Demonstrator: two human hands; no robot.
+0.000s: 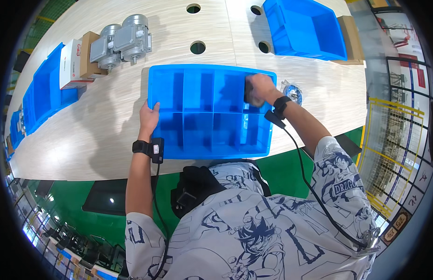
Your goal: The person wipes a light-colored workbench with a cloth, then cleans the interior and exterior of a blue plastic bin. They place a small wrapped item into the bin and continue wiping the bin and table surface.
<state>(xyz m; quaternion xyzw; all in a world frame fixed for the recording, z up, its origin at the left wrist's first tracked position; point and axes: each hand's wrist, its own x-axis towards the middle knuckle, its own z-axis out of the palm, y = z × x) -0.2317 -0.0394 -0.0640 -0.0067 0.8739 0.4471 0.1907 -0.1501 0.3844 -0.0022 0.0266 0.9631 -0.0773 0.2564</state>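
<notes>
A blue plastic compartment tray (213, 112) lies on the wooden table before me, partly over its near edge. My left hand (149, 117) grips the tray's left wall, thumb over the rim. At the upper right compartment, my right hand (261, 90) is blurred and holds a dark object (249, 91), whose kind cannot be told. Something clear and shiny (245, 122) shows in the lower right compartment. Just right of the tray lies a clear plastic bag with blue and metallic contents (292, 93).
Silver electric motors (127, 42) stand at the upper left beside a brown cardboard box (88, 56), a white box (71, 64) and a blue bin (45, 91). Another blue bin (309, 29) is at the upper right. The tabletop (174, 38) has several round holes.
</notes>
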